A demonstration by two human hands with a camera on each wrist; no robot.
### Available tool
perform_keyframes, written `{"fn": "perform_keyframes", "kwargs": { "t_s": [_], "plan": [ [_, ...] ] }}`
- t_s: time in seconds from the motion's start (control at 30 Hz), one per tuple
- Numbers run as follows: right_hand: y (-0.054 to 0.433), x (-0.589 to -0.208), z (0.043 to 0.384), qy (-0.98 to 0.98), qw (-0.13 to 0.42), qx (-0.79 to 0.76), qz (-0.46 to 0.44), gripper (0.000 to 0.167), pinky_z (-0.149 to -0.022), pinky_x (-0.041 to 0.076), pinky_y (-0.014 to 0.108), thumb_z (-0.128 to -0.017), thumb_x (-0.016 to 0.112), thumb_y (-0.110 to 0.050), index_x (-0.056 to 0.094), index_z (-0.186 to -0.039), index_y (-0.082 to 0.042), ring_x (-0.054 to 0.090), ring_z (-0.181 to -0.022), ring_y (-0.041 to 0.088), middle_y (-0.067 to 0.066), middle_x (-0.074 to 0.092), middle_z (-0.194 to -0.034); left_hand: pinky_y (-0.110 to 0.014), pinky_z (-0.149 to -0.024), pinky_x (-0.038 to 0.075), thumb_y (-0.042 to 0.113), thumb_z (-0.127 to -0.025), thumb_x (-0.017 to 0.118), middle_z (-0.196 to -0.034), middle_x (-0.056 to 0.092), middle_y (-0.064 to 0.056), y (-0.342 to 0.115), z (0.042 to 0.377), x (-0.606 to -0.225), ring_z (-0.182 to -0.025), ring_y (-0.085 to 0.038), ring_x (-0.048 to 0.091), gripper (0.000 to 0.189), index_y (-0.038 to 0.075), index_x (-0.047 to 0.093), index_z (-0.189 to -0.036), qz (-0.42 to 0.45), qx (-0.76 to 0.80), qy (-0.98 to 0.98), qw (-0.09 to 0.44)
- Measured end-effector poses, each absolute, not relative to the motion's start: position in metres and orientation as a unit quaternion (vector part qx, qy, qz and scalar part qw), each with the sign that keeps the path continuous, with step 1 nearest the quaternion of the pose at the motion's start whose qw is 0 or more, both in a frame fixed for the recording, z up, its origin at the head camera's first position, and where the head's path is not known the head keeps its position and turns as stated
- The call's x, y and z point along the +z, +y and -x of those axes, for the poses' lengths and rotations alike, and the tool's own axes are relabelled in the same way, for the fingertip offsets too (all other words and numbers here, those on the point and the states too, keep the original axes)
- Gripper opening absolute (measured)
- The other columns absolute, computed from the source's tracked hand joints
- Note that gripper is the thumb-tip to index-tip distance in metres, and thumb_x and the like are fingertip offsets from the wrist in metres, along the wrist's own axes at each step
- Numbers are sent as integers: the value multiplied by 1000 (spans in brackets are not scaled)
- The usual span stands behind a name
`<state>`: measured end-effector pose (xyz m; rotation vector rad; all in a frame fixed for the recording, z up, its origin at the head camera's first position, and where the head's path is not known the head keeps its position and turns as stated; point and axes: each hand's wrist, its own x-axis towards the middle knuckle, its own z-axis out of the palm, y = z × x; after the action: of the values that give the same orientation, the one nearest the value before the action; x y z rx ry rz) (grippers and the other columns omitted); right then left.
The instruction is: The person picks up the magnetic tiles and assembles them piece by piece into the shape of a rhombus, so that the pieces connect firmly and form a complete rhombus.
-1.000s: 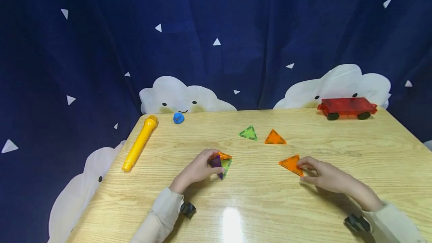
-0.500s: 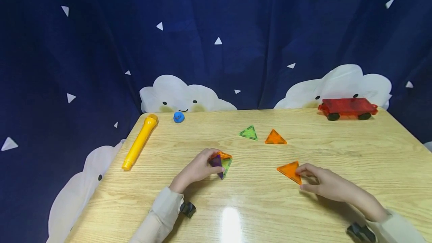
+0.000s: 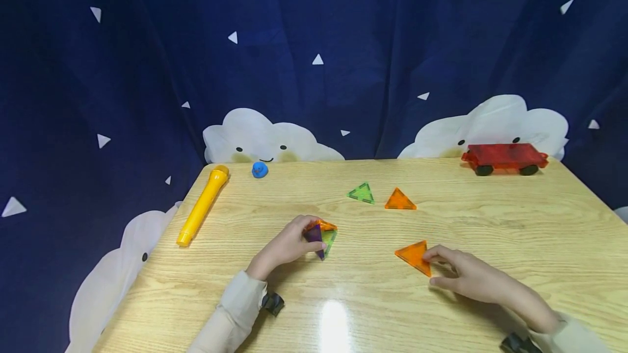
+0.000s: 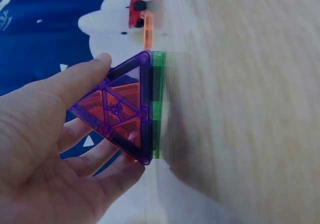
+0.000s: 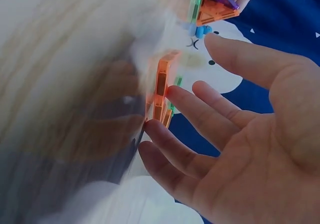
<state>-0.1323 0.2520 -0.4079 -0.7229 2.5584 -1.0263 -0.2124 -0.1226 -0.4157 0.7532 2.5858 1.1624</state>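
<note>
My left hand (image 3: 287,243) grips a small upright build of translucent magnetic triangle tiles near the table's middle. Its purple tile (image 4: 116,109) faces the left wrist camera, between thumb and fingers. Behind it shows an orange tile (image 3: 326,226), and a green tile (image 4: 158,103) lies flat as the base on the table. To the right, my right hand (image 3: 471,275) touches a loose orange triangle tile (image 3: 415,257) with its fingertips. That tile lies flat on the wood. In the right wrist view the thumb (image 5: 250,56) stands apart from the tile.
Behind the hands lie a green triangle tile (image 3: 362,193) and another orange triangle tile (image 3: 400,200). A yellow toy microphone (image 3: 203,206) lies along the left edge, near a small blue duck (image 3: 259,170). A red wheeled toy car base (image 3: 505,158) stands at the back right.
My right hand has slid the loose orange tile toward the table's front and slightly left, turning it a little. The left hand and its tile build have stayed in place.
</note>
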Motion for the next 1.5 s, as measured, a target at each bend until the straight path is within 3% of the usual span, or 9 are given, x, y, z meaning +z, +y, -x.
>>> {"fn": "perform_keyframes", "kwargs": {
  "t_s": [0.47,0.77,0.97,1.07,1.17,1.23,1.5],
  "plan": [
    [237,-407,130,899,130,-313,277,41,-87,48,44,-90,62,-39,54,-122,-14,55,-112,38,5,60,-121,-29,-71,45,23,-88,69,-119,53,-13,-123,213,-415,-90,-20,50,49,3,52,-129,-250,393,878,109],
    [240,-396,138,897,113,-343,254,42,-85,49,50,-91,64,-32,53,-124,-8,54,-112,42,17,57,-125,-42,-93,43,21,-86,72,-122,55,-12,-120,213,-414,-108,-24,51,51,2,53,-129,-260,394,876,96],
    [249,-389,158,905,62,-364,212,42,-84,49,52,-92,64,-21,51,-127,-1,53,-111,43,23,53,-128,-49,-102,37,24,-88,70,-134,48,-12,-109,210,-408,-126,-31,41,51,6,52,-132,-271,397,876,26],
    [251,-391,170,909,45,-359,209,45,-85,48,53,-92,63,-19,48,-130,0,53,-111,44,25,52,-130,-49,-104,35,22,-88,69,-134,48,-10,-99,204,-401,-128,-30,38,43,7,57,-127,-298,399,867,-26],
    [253,-394,182,910,46,-358,202,49,-88,46,56,-93,62,-21,44,-133,1,49,-115,46,26,48,-134,-48,-103,35,19,-89,68,-132,49,-9,-85,197,-391,-128,-27,36,38,6,60,-123,-330,399,855,-40],
    [253,-397,191,911,51,-358,200,53,-91,43,59,-94,62,-22,41,-135,2,45,-118,49,27,44,-137,-45,-104,35,20,-90,67,-132,50,-8,-76,192,-387,-128,-25,37,36,7,60,-123,-351,391,850,-27],
    [252,-410,218,905,79,-365,206,62,-103,25,65,-93,61,-19,31,-141,8,27,-131,53,31,32,-144,-36,-108,33,37,-95,58,-142,46,-2,-38,178,-391,-132,-19,36,48,15,50,-137,-414,295,853,117]
  ]
}}
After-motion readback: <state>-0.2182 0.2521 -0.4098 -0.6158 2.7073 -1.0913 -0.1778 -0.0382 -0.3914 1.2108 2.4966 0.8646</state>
